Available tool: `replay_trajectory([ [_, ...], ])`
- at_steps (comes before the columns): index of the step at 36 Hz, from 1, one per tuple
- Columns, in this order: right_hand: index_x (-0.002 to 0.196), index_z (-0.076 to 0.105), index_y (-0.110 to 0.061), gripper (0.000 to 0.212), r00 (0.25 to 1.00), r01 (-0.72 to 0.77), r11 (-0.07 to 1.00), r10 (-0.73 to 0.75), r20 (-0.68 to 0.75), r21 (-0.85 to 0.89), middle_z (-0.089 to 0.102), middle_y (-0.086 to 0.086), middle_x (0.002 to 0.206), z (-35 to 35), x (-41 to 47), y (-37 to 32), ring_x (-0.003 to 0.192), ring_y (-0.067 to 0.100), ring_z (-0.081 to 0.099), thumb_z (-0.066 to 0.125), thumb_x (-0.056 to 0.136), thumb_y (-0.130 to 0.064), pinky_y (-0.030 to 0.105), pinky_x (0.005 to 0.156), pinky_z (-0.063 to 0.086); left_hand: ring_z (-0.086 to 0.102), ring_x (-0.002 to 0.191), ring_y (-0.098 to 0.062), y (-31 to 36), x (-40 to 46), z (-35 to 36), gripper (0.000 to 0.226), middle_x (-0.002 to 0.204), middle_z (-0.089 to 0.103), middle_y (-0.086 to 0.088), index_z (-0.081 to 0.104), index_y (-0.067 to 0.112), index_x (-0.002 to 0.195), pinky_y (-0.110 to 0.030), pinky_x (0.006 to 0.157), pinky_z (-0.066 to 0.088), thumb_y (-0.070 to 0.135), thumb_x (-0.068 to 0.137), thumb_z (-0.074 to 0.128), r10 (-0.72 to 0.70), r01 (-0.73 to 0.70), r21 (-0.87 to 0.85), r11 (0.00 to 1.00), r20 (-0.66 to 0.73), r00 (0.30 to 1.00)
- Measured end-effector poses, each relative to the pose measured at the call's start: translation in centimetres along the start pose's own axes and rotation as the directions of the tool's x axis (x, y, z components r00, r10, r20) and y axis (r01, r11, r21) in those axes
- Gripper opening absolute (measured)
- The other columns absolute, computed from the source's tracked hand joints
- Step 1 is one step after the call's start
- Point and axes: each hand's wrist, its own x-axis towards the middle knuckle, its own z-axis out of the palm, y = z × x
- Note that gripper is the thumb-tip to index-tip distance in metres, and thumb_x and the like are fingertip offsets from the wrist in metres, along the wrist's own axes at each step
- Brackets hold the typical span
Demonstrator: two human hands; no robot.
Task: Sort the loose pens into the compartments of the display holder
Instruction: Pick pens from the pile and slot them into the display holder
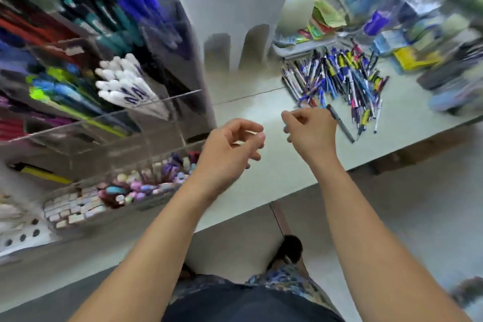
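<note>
The loose pens (337, 78) lie heaped on the table (261, 165), right of the display holder (104, 102). Both the left hand (230, 149) and right hand (311, 131) hover loosely curled, seemingly empty, though blur hampers certainty. Best to pick one colour at a time.

The loose pen pile (337, 78) at 2 o'clock is mostly blue with yellow; at 10 o'clock the clear display holder (146, 123) shows white pens (125, 83) and teal pens (104, 18).

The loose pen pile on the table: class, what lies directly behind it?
Behind the pen pile sit blurred colourful packets and a blue-capped item in clear wrapping. What lies beneath the pile is hidden.
</note>
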Motion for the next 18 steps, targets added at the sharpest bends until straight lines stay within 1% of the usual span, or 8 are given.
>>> replay_trajectory([
  [3, 0.074, 0.073, -0.004, 0.028, 0.992, -0.125, 0.992, 0.125, 0.028, -0.002, 0.071, 0.010, 0.067, -3.2, 2.7, 6.7, 0.068, 0.030, 0.070, 0.066, 0.089, -0.026, 0.038, 0.070, 0.058, 0.070, 0.072, -0.012, -2.0, 3.3, 6.0, 0.007, 0.089, 0.070, 0.003, 0.065, 0.026, 0.098, -0.029, 0.063, 0.053, 0.020, 0.095, 0.068, -0.062, 0.065, 0.116, 0.991, -0.035, 0.997],
  [5, 0.085, 0.076, -0.003, 0.019, 0.985, -0.162, 0.984, 0.166, 0.056, -0.072, 0.075, 0.010, 0.082, -5.7, 4.3, 10.4, 0.080, 0.025, 0.070, 0.069, 0.088, -0.021, 0.028, 0.069, 0.050, 0.072, 0.083, -0.018, -3.5, 5.3, 10.0, 0.012, 0.094, 0.070, 0.003, 0.066, 0.024, 0.105, -0.036, 0.073, 0.056, 0.025, 0.094, 0.070, -0.097, 0.113, 0.172, 0.979, -0.098, 0.990],
  [7, 0.101, 0.075, -0.007, 0.019, 0.977, -0.192, 0.970, 0.203, 0.063, -0.151, 0.074, 0.006, 0.100, -8.1, 6.0, 14.1, 0.087, 0.020, 0.065, 0.071, 0.086, -0.018, 0.025, 0.074, 0.043, 0.070, 0.090, -0.021, -4.9, 7.1, 13.6, 0.021, 0.099, 0.070, 0.003, 0.065, 0.023, 0.112, -0.039, 0.081, 0.058, 0.030, 0.093, 0.070, -0.142, 0.172, 0.227, 0.958, -0.144, 0.979],
  [10, 0.112, 0.068, -0.009, 0.028, 0.971, -0.182, 0.954, 0.212, 0.108, -0.238, 0.069, 0.008, 0.107, -10.4, 8.8, 18.3, 0.087, 0.023, 0.060, 0.071, 0.087, -0.020, 0.028, 0.073, 0.042, 0.068, 0.092, -0.021, -6.2, 9.5, 18.1, 0.031, 0.106, 0.070, -0.001, 0.062, 0.022, 0.118, -0.041, 0.081, 0.059, 0.032, 0.091, 0.072, -0.191, 0.236, 0.263, 0.935, -0.187, 0.964],
  [12, 0.114, 0.066, -0.006, 0.030, 0.968, -0.154, 0.948, 0.202, 0.152, -0.280, 0.067, 0.010, 0.109, -11.1, 10.6, 19.8, 0.093, 0.028, 0.062, 0.071, 0.089, -0.023, 0.030, 0.072, 0.043, 0.066, 0.089, -0.019, -6.4, 10.9, 20.1, 0.036, 0.110, 0.068, -0.002, 0.060, 0.021, 0.123, -0.035, 0.075, 0.057, 0.033, 0.091, 0.072, -0.213, 0.270, 0.277, 0.922, -0.217, 0.952],
  [14, 0.111, 0.065, -0.002, 0.031, 0.960, -0.131, 0.943, 0.198, 0.200, -0.305, 0.064, 0.011, 0.104, -11.1, 12.3, 20.4, 0.095, 0.031, 0.062, 0.071, 0.091, -0.025, 0.034, 0.071, 0.046, 0.063, 0.086, -0.017, -6.3, 12.2, 21.2, 0.042, 0.113, 0.064, -0.001, 0.058, 0.019, 0.128, -0.028, 0.066, 0.049, 0.035, 0.092, 0.071, -0.225, 0.297, 0.295, 0.908, -0.253, 0.941],
  [16, 0.095, 0.062, -0.004, 0.023, 0.947, -0.126, 0.934, 0.213, 0.239, -0.333, 0.056, 0.005, 0.085, -10.3, 13.9, 20.7, 0.083, 0.032, 0.060, 0.071, 0.091, -0.025, 0.036, 0.062, 0.047, 0.062, 0.093, -0.019, -6.4, 13.6, 21.7, 0.047, 0.120, 0.060, -0.002, 0.054, 0.018, 0.133, -0.027, 0.067, 0.045, 0.036, 0.092, 0.070, -0.246, 0.330, 0.303, 0.894, -0.284, 0.927],
  [18, 0.074, 0.048, -0.012, 0.029, 0.942, -0.120, 0.912, 0.230, 0.246, -0.393, 0.047, 0.001, 0.070, -9.3, 15.6, 21.5, 0.065, 0.026, 0.051, 0.069, 0.091, -0.022, 0.030, 0.048, 0.031, 0.060, 0.105, -0.023, -6.7, 15.2, 21.8, 0.055, 0.130, 0.057, -0.005, 0.049, 0.018, 0.139, -0.031, 0.078, 0.047, 0.037, 0.092, 0.070, -0.280, 0.379, 0.309, 0.873, -0.318, 0.906],
])
